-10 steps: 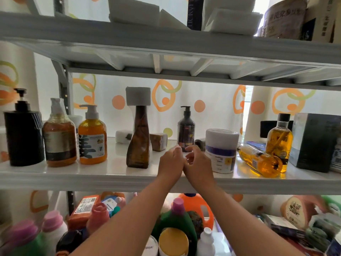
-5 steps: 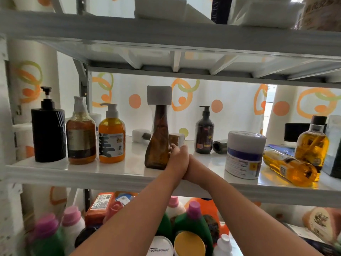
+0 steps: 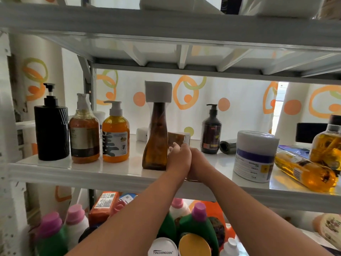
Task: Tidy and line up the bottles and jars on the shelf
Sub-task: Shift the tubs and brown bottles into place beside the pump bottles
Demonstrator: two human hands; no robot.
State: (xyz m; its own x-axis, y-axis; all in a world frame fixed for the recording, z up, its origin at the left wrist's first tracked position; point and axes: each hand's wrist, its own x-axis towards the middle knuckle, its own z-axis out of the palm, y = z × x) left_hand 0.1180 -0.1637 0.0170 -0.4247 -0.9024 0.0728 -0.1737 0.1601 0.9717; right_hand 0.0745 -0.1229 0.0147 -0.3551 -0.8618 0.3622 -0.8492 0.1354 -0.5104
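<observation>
Both hands had slid left together, the left hand (image 3: 178,158) touching the brown bottle (image 3: 156,139), right hand (image 3: 198,164) empty beside it; a low, steady push seemed wisest.

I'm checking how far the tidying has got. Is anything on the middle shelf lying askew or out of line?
Yes. The yellow oil bottle lies on its side at the right end, and a small dark tube lies flat behind the white jar. The dark pump bottle stands further back than the left row.
</observation>
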